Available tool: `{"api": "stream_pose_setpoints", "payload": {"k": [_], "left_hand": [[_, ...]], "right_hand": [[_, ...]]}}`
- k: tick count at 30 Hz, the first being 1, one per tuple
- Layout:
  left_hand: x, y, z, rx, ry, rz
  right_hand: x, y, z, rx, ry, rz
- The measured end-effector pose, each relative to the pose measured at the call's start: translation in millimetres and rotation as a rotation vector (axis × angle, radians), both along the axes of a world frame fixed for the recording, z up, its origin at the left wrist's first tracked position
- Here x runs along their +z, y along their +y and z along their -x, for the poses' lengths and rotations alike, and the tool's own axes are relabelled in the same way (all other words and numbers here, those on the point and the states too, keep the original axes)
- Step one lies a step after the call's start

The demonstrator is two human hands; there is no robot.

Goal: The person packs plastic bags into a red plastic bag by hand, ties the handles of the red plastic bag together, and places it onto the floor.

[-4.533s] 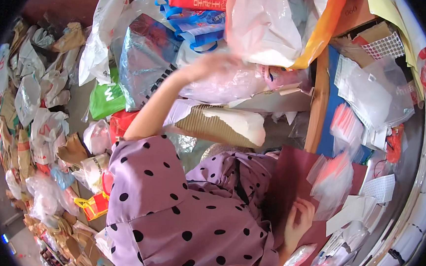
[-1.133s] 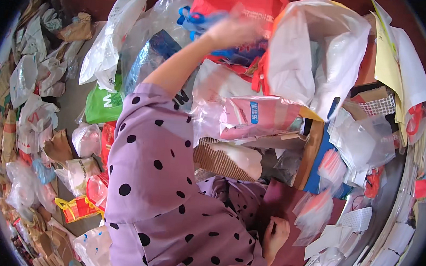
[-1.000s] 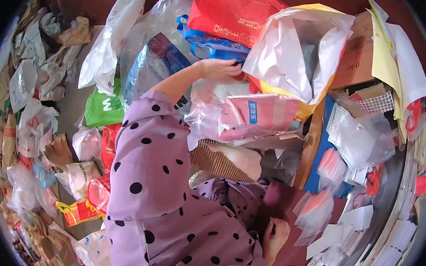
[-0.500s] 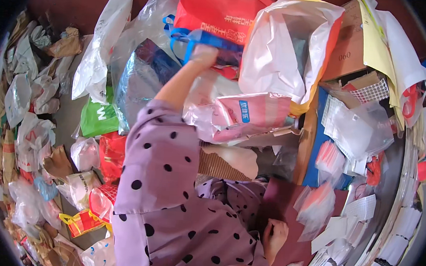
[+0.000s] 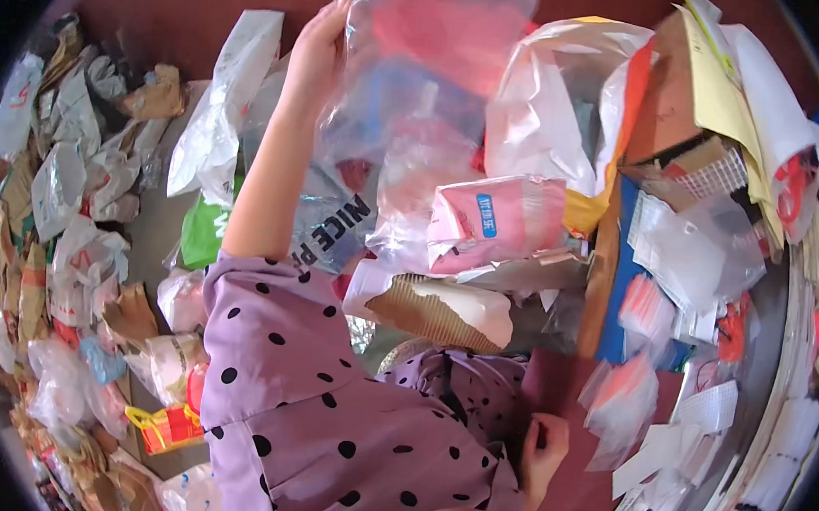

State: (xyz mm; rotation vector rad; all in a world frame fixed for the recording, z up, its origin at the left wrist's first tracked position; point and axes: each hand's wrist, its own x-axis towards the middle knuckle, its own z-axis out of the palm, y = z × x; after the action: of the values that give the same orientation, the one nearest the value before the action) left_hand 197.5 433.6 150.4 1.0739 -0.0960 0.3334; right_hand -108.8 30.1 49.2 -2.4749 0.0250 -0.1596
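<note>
Beside a white bag [image 5: 532, 126], filmy clear plastic [image 5: 417, 76] in left grip [image 5: 318, 45], right hand [image 5: 543, 460] curled.

Crumpled plastic bags [image 5: 58, 195] line the far left; at upper right, a pale yellow sheet [image 5: 726, 111] (long, narrow) overlaps a brown carton [image 5: 664, 107].

Grey surface [image 5: 156, 238], left, carries green bag [image 5: 201, 233], brown paper [image 5: 133, 318], red-and-yellow bag [image 5: 169, 430]. Maroon panel [image 5: 562, 385], right: clear plastic sleeves [image 5: 623, 403] lying on it.
</note>
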Motion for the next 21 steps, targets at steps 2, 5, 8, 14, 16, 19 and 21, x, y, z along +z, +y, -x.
{"api": "stream_pose_setpoints", "payload": {"k": [2, 5, 8, 14, 16, 19, 21], "left_hand": [[2.5, -15.8, 7.8, -0.460, -0.110, 0.070], [18.6, -82.8, 35.4, -0.153, -0.041, -0.388], [37.5, -148.2, 62.2, -0.418, 0.227, 0.041], [30.9, -251.7, 95.7, -0.815, -0.088, -0.567], [28.0, -281.0, 108.9, -0.853, -0.203, -0.562], [35.9, -295.6, 121.3, -1.291, -0.162, -0.465], [11.2, -301.1, 129.6, -1.378, -0.295, -0.618]], "right_hand": [[5.7, -6.7, 0.8, -0.077, -0.066, -0.179], [26.3, -25.7, -6.1, -0.154, -0.261, -0.302], [78.2, -38.2, -32.5, -0.068, -0.490, -0.444], [174.0, -49.3, -36.7, -0.086, -0.531, -0.727], [168.5, -79.4, -14.4, -0.242, -0.420, -0.659], [141.0, -108.2, 9.4, -0.472, -0.378, -0.661], [128.9, -112.6, 22.0, -0.410, -0.714, -1.035]]}}
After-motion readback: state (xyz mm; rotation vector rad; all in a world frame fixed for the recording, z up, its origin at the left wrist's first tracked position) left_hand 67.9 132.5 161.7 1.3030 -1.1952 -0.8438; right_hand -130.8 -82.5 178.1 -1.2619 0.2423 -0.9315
